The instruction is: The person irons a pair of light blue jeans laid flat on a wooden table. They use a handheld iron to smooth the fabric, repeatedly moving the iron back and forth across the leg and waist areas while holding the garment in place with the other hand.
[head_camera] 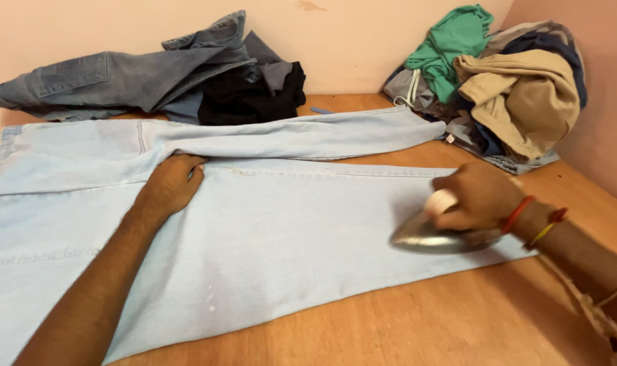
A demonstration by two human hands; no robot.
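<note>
A heap of dark jeans [118,78] and a black garment [251,95] is seen against the wall, well beyond the left hand [171,183] and to its left. The left hand is laid flat, palm down, on the pale trousers [268,230], fingers together and closed on nothing; the fingertips are pressed at the seam where the upper leg is folded over the lower one. The forearm is stretched across the cloth from the near left corner. The trousers are spread flat on the wooden table [403,318], running from beyond the left hand's left side across to the right hand [478,196]; the waistband end is cut off by the left edge of the view, and the hem end lies just under the right hand.

The iron [434,237] is held by the right hand, whose fingers are wrapped round the white handle from above. Its metal sole is set flat on the trousers near the hem, directly beneath the hand. Red and yellow threads [525,220] are worn at the right wrist. Beyond the right hand, in the far corner, a pile of clothes [498,81] is stacked, with a green piece on top and a tan one beside it.
</note>
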